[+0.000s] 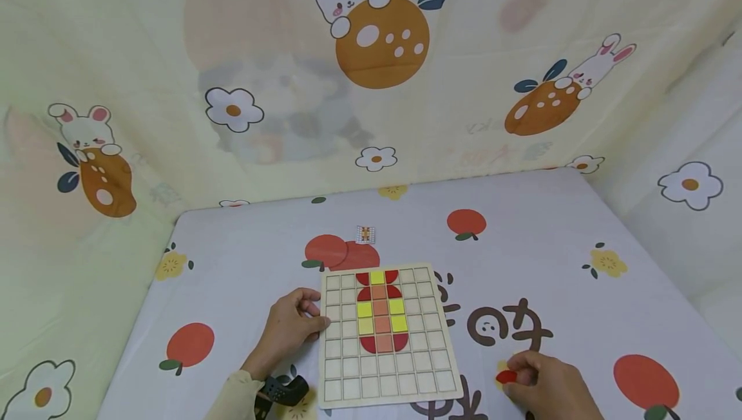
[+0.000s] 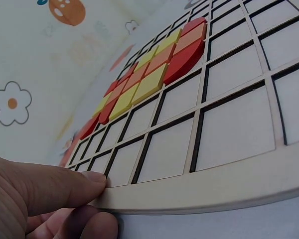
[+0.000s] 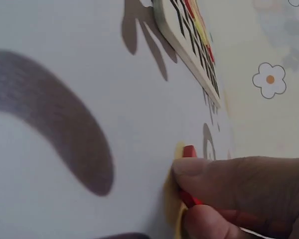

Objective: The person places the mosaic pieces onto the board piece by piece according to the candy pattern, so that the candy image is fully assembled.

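A square wooden grid board (image 1: pixel 342 368) lies on the table. In its middle columns sit red rounded tiles (image 2: pixel 185 60), yellow square tiles (image 2: pixel 150 82) and orange square tiles (image 1: pixel 382 324), forming an upright figure. My left hand (image 1: pixel 292 323) pinches the board's left edge, its thumb on the rim and the other fingers curled below it. Off to the right of the board, my right hand (image 1: pixel 551 384) pinches a small red tile (image 1: pixel 507 377) between thumb and fingers, low over the tablecloth. Part of that tile is hidden by the fingers (image 3: pixel 204 179).
A small card (image 1: pixel 366 234) with a coloured grid picture lies beyond the board. The tablecloth (image 1: pixel 539 246) bears printed fruit, flowers and brown characters. Patterned curtains (image 1: pixel 290 40) stand behind and at both sides. A black strap (image 1: pixel 284 391) is on the left wrist.
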{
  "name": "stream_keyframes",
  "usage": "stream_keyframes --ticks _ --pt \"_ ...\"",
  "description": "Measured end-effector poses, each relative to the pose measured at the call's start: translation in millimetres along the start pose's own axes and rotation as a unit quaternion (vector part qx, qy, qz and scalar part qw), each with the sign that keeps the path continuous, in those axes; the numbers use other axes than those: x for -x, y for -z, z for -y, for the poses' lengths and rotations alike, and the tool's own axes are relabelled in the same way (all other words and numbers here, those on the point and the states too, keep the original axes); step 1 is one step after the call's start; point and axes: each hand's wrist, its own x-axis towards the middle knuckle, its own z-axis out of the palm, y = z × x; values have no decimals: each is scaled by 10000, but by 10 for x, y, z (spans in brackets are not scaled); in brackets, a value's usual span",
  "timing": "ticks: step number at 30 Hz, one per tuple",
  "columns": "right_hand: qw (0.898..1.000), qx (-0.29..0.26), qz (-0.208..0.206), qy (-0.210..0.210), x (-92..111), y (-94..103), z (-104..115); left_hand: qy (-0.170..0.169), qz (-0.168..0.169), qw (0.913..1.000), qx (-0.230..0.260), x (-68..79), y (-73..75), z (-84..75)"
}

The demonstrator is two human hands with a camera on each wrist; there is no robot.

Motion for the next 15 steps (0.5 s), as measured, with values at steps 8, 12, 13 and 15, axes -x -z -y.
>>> stream_keyframes --ticks 8,12,13,15 --pt "10000 -36 36 19 6 -18 20 -34 0 10000 -4 -7 -2 13" --pt "10000 -79 -25 35 13 -58 70 -50 2 10000 -2 -8 -2 16" --pt "9999 -97 -40 80 15 -68 79 -50 4 10000 3 -8 -3 18" --pt "9998 -114 -91 155 17 -83 115 -43 7 10000 17 -8 -3 20"
